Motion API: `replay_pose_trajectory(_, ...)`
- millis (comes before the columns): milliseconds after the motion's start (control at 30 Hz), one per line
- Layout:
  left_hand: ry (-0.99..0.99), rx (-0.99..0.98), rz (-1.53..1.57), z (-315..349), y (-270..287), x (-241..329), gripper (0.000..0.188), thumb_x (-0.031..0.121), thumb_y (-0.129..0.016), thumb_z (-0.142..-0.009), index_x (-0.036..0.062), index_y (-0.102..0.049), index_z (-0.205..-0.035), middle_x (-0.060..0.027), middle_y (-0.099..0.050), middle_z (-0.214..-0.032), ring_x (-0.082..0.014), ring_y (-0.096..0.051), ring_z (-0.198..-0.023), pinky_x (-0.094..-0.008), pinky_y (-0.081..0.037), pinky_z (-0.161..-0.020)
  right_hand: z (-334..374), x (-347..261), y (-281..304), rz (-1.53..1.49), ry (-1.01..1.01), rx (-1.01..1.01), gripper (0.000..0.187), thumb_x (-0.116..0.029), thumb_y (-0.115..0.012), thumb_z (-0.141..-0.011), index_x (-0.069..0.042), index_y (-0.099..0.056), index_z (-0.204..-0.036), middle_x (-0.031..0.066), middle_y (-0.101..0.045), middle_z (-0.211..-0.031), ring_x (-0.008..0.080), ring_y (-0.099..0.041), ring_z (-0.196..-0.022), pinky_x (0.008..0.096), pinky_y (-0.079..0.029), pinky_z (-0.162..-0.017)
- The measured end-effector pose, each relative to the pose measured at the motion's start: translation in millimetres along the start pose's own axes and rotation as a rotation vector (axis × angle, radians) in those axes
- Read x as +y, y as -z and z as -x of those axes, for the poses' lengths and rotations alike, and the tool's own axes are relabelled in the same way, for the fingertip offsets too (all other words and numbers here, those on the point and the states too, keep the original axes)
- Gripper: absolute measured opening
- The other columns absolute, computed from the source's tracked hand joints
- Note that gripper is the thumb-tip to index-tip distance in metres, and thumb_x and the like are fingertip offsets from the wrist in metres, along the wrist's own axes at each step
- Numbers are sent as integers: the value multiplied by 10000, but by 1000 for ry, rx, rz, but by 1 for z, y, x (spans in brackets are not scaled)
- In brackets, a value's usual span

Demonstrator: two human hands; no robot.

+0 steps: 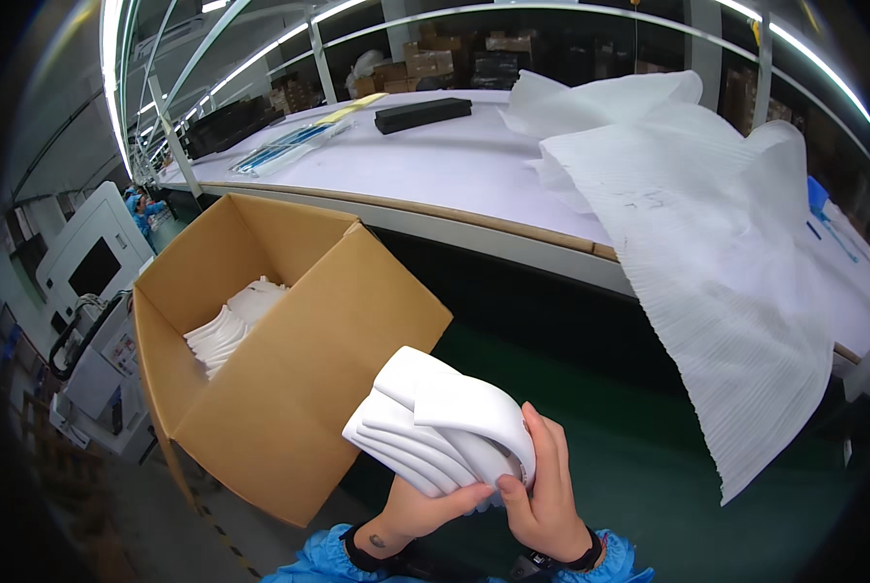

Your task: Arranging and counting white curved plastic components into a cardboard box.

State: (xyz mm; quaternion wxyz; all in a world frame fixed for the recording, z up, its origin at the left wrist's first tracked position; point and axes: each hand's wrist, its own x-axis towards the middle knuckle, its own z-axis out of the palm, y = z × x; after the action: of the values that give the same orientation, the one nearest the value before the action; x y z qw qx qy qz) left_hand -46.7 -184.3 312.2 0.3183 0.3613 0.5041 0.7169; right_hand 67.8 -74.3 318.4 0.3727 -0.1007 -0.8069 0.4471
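A nested stack of white curved plastic covers [406, 452] is held in front of me, to the right of an open cardboard box [294, 418]. My left hand [417, 510] supports the stack from below, its thumb lying along the lower edge. At the right end, my right hand [548, 491] grips the uppermost cover [472, 403] between fingers and thumb. That cover sits askew over the others. Inside the box, more white curved covers [223, 335] lie in a row. The fingers of my left hand are mostly hidden beneath the stack.
A white worktable [493, 199] runs beyond the box. White foam sheeting [707, 262] drapes over its right front edge. On the tabletop lie a black block [423, 115] and a clear bag with blue strips [284, 148]. A pale machine [95, 253] stands at far left.
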Motion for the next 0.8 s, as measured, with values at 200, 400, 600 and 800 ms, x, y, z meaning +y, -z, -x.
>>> replay_pose_trajectory(200, -55, -74, -167, -1, 28, 48, 520, 82, -719, -766, 8, -471, -1218, -93, -567, -1139, -176, -557, -1039, -304, -460, -866, -35, -20, -17, -733, -123, -142, 655, -71, -612, -842, -4, -267, -1395, 150, -353, -1244, 242, -389, -1174, 357, -314, -1008)
replay_pose_trajectory(400, -81, 23, -373, 2, 73, 146, 466, 80, -706, -776, 0, -499, -1187, -94, -585, -1109, -172, -574, -1007, -296, -469, -842, -108, -75, -53, -433, 159, -292, 770, -134, -635, -826, 26, -177, -1423, 184, -359, -1208, 271, -392, -1132, 363, -323, -986)
replay_pose_trajectory(600, -16, 201, -456, -22, 131, 238, 447, 105, -700, -783, -14, -506, -1168, -109, -592, -1092, -171, -586, -976, -303, -481, -808, -191, -122, -142, -421, 368, -205, 855, -455, -471, -920, 67, -22, -1428, 250, -308, -1275, 329, -369, -1134, 393, -251, -1030)
replay_pose_trajectory(800, -256, 130, -549, -72, 220, 276, 458, 97, -668, -789, -28, -473, -1185, -117, -586, -1095, -178, -583, -987, -307, -476, -828, -258, -146, -215, -439, 377, -204, 707, -369, -391, -976, 35, -35, -1434, 243, -283, -1380, 317, -315, -1287, 376, -241, -1061)
